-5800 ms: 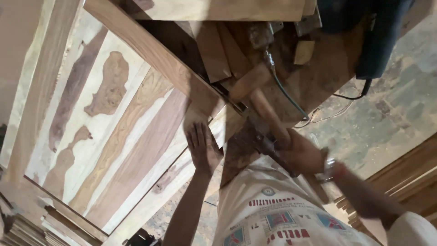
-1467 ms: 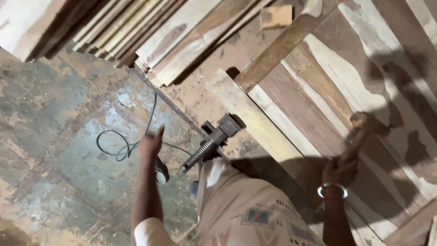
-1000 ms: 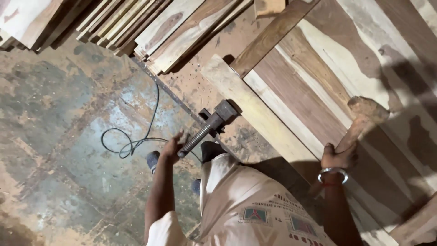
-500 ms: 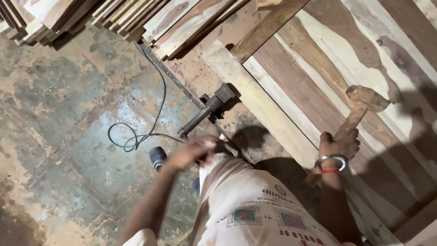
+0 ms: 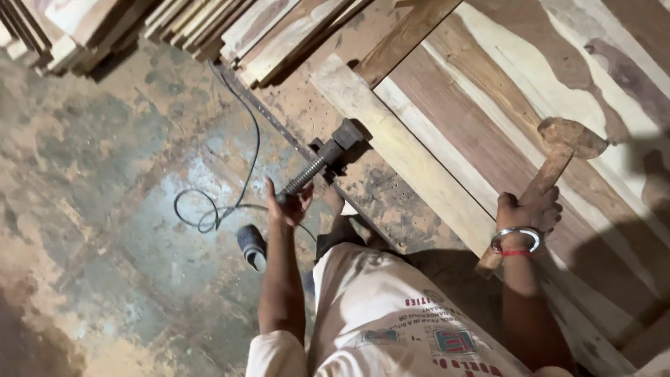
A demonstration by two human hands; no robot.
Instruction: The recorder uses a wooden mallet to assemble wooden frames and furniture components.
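My left hand grips the end of the threaded screw of a long metal bar clamp, which lies on the floor against the edge of a large panel of glued wooden boards. My right hand, with a metal bangle on the wrist, is shut on the handle of a wooden mallet. The mallet's head hangs just over the panel's boards. My knee in light printed cloth fills the bottom middle.
Stacks of planks and loose boards line the top edge. A black cable loops over the stained concrete floor. My sandalled foot rests beside the cable.
My left hand swung from the floor side onto the clamp's screw and closed on it. My right hand kept the mallet, shifting only slightly over the panel.
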